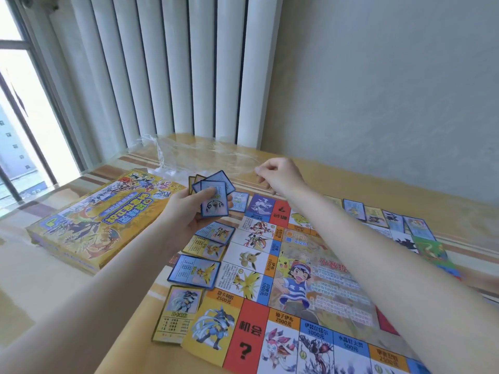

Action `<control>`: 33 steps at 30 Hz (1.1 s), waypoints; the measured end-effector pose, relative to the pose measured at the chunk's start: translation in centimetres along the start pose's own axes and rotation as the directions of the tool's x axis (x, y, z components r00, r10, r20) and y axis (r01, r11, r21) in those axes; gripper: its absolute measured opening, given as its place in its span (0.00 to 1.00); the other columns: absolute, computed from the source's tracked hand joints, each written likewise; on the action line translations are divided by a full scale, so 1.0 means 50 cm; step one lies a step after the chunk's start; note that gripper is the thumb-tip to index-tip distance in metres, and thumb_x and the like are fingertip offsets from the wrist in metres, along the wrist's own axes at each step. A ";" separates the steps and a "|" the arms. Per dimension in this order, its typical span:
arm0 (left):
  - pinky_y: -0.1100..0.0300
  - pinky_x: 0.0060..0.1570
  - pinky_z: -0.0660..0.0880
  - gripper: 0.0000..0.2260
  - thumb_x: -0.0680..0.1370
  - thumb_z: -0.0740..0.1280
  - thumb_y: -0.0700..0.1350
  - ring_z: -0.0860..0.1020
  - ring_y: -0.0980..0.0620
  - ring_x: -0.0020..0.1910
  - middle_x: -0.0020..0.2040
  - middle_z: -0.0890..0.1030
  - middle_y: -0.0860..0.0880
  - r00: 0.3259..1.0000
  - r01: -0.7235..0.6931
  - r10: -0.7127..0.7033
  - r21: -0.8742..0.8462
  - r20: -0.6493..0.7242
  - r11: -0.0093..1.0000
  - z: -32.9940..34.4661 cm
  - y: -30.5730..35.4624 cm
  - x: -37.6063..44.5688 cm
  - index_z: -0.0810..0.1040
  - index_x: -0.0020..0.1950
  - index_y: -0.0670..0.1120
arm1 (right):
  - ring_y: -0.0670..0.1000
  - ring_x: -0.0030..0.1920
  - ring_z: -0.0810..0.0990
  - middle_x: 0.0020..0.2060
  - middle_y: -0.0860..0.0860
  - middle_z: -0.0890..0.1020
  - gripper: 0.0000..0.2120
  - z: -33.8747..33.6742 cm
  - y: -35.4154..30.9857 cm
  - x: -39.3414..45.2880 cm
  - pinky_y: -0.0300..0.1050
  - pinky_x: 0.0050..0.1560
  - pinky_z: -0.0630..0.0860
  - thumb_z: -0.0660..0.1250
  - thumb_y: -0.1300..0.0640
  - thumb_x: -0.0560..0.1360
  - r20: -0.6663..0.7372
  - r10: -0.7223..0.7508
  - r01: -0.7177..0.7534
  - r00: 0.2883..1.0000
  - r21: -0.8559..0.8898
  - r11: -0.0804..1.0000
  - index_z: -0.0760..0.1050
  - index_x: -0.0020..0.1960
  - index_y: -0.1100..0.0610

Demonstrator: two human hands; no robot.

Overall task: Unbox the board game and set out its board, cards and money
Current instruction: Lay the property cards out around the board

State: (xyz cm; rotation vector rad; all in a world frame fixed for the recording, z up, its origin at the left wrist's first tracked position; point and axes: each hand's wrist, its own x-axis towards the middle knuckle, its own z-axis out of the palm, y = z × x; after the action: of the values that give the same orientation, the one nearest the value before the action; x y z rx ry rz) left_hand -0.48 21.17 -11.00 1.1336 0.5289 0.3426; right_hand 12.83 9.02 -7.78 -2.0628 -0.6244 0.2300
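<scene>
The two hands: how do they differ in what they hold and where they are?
The left hand grips a fan of cards near the game box; the right hand shows no card, its fingers curled. The left hand is over the board's left edge, while the right hand reaches past its far edge, by the clear plastic wrap. Both are raised above the table.

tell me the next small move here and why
Probably bring the right hand back to the fan of cards in the left hand, take the top one and lay it by its matching square. Cards already line the left edge and far edge of the board, and the right hand hangs above the far edge, apparently holding nothing.
</scene>
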 end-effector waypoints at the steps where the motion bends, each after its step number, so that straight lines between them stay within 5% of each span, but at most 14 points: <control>1: 0.60 0.36 0.81 0.06 0.77 0.65 0.40 0.82 0.50 0.39 0.44 0.83 0.44 0.999 0.029 -0.029 0.005 0.027 1.000 0.003 -0.001 -0.007 0.75 0.53 0.43 | 0.48 0.35 0.75 0.37 0.51 0.79 0.09 -0.012 -0.009 -0.013 0.38 0.33 0.72 0.62 0.57 0.78 0.113 0.008 -0.014 0.994 0.046 0.999 0.77 0.47 0.62; 4: 0.60 0.37 0.81 0.07 0.77 0.65 0.40 0.83 0.51 0.38 0.43 0.84 0.45 0.986 0.080 -0.080 0.006 0.146 0.997 0.017 -0.003 -0.038 0.77 0.54 0.42 | 0.47 0.32 0.76 0.36 0.51 0.80 0.12 -0.032 -0.034 -0.063 0.37 0.31 0.73 0.64 0.52 0.77 0.316 -0.048 0.032 0.948 0.057 0.998 0.77 0.47 0.62; 9: 0.62 0.36 0.80 0.08 0.77 0.65 0.42 0.83 0.50 0.42 0.48 0.83 0.43 0.963 0.102 -0.100 0.006 0.251 0.995 0.044 -0.009 -0.087 0.78 0.55 0.43 | 0.39 0.23 0.74 0.30 0.49 0.79 0.09 -0.064 -0.058 -0.128 0.33 0.27 0.70 0.71 0.55 0.72 0.321 -0.175 0.211 0.931 -0.078 0.974 0.76 0.46 0.59; 16: 0.61 0.40 0.81 0.11 0.79 0.62 0.49 0.83 0.51 0.41 0.45 0.84 0.45 0.941 0.133 -0.135 0.028 0.310 0.991 0.066 0.001 -0.136 0.78 0.54 0.45 | 0.39 0.24 0.74 0.33 0.50 0.80 0.04 -0.100 -0.048 -0.176 0.32 0.27 0.69 0.70 0.62 0.73 0.297 -0.149 0.180 0.943 -0.079 0.981 0.76 0.46 0.58; 20: 0.60 0.40 0.81 0.13 0.79 0.61 0.47 0.82 0.48 0.43 0.49 0.82 0.41 0.959 0.087 -0.060 -0.084 0.278 0.993 0.066 0.017 -0.143 0.76 0.57 0.40 | 0.44 0.27 0.73 0.32 0.49 0.79 0.04 -0.118 -0.052 -0.186 0.29 0.24 0.66 0.68 0.65 0.74 0.135 -0.147 0.157 0.980 -0.065 0.985 0.77 0.48 0.60; 24: 0.58 0.43 0.81 0.14 0.80 0.61 0.46 0.83 0.47 0.47 0.53 0.82 0.39 0.980 0.042 -0.005 -0.185 0.200 0.982 0.045 0.036 -0.136 0.73 0.60 0.38 | 0.50 0.32 0.73 0.36 0.52 0.79 0.05 -0.136 -0.042 -0.176 0.40 0.30 0.70 0.65 0.64 0.75 -0.009 -0.078 0.079 0.997 0.008 0.997 0.78 0.47 0.56; 33: 0.58 0.42 0.81 0.10 0.81 0.61 0.46 0.83 0.45 0.48 0.52 0.81 0.37 0.970 0.121 -0.113 -0.023 0.214 0.992 0.048 -0.008 -0.200 0.74 0.55 0.40 | 0.47 0.29 0.79 0.32 0.52 0.81 0.05 -0.152 -0.014 -0.310 0.36 0.28 0.74 0.68 0.68 0.73 0.434 0.043 -0.033 0.900 -0.031 0.999 0.76 0.47 0.61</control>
State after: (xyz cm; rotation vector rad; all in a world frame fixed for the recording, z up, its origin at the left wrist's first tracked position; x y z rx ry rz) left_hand -7.42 14.05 -8.36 1.0841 0.3967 0.1254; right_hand 2.36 -4.29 -4.30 -2.0589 -0.8574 0.7249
